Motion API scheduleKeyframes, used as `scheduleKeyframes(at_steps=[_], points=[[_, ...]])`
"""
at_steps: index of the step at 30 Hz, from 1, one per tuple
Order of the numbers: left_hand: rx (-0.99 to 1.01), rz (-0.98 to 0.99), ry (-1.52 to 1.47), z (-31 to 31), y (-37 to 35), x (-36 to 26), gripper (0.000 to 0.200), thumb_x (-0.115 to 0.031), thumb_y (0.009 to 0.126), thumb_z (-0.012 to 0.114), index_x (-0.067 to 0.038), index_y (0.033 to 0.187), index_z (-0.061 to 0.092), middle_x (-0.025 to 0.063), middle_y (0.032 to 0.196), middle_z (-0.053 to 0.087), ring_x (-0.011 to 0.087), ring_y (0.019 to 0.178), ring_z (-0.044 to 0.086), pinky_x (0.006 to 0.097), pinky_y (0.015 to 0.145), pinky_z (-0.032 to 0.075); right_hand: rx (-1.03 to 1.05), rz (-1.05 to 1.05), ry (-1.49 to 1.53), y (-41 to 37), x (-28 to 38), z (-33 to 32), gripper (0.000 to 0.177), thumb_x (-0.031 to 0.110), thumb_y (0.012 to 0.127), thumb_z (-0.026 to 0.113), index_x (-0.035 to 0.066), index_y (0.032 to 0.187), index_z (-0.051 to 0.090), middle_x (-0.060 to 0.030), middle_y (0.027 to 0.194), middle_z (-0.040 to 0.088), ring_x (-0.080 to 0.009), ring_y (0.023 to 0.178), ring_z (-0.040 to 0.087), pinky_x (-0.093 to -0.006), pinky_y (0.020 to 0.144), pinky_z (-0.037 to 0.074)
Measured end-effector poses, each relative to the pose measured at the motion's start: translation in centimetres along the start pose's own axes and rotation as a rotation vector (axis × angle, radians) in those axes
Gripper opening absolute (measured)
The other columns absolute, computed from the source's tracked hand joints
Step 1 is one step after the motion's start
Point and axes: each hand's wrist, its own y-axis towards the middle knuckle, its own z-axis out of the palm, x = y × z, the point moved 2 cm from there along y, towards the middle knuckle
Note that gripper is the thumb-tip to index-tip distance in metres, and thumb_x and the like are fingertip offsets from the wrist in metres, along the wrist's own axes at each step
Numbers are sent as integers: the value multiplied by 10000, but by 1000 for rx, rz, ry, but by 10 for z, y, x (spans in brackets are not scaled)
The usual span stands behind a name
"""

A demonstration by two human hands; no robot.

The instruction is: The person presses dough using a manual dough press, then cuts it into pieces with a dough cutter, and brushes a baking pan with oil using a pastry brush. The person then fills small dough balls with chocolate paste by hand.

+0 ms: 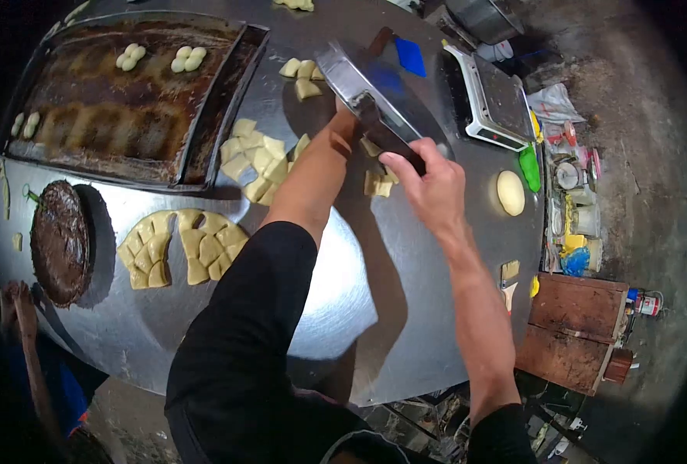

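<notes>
A shiny metal pan (394,108) is tilted up over the steel table, seen nearly edge-on. My right hand (436,178) grips its near lower edge, thumb on one side and fingers on the other. My left hand (346,116) reaches behind the pan; its fingers are hidden. Pale cut dough pieces (378,183) lie below the pan near my right hand. Other dough chunks (306,79) sit beside my left hand, and a larger heap of pieces (254,160) is left of my left forearm. Two scored dough slabs (148,251) rest beyond my left sleeve.
Left stand a stained baking tray (111,108) with small dough balls and a bowl of brown paste (61,243). A co-worker's hand (18,301) is at lower left. Right are a scale (494,97), a blue scraper (411,56), a dough ball (510,193) and a brush (508,294).
</notes>
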Motion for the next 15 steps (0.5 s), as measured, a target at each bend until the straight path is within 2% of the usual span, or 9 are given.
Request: scheduleKeyframes(at_steps=[4,6,7,8,10,14,15], points=[[116,-16,154,0,-11,3,686,-427,841,595,-132,1429,403,154,1459,365,385,1371,275,649,1105,96,-98,84,-11,20,-9,1,366,388,823,731,40,881,635,-131,658,650,-247,589,651,-363,550,494],[183,-4,155,-6,-15,3,725,-419,786,650,-109,1400,424,160,1429,391,385,1356,296,664,1097,92,-108,222,207,26,-25,-8,354,366,843,715,24,873,631,-111,638,625,-167,568,580,-336,546,469],[20,7,95,-4,-19,4,557,-310,816,572,-118,1331,481,178,1399,399,356,1358,313,674,1085,107,-132,236,138,25,-27,-17,345,350,848,712,16,875,631,-102,634,612,-138,573,535,-324,544,453],[-159,53,34,-13,-33,6,494,-280,796,601,-105,1256,556,204,1368,422,353,1351,324,663,1088,112,-155,243,68,26,-29,-27,335,334,852,709,9,876,632,-93,631,599,-110,579,490,-311,543,438],[-113,64,-219,-34,-53,2,466,-270,771,639,-74,1192,606,226,1377,412,376,1351,315,638,1087,172,-166,263,157,20,-46,-29,333,318,856,706,-3,876,625,-73,634,576,-99,599,471,-298,554,426],[-172,106,-322,-59,-96,-16,413,-248,796,615,-2,1128,637,253,1380,406,421,1346,299,638,1089,191,-212,333,251,1,-54,-27,297,267,868,701,-14,850,604,-38,636,531,-85,621,455,-277,569,414],[-133,183,-369,-71,-109,-20,414,-244,800,613,9,1128,634,266,1372,407,429,1349,291,634,1082,217,-253,333,253,-9,-51,-24,275,259,888,684,14,815,583,6,624,499,-56,593,431,-245,532,365]])
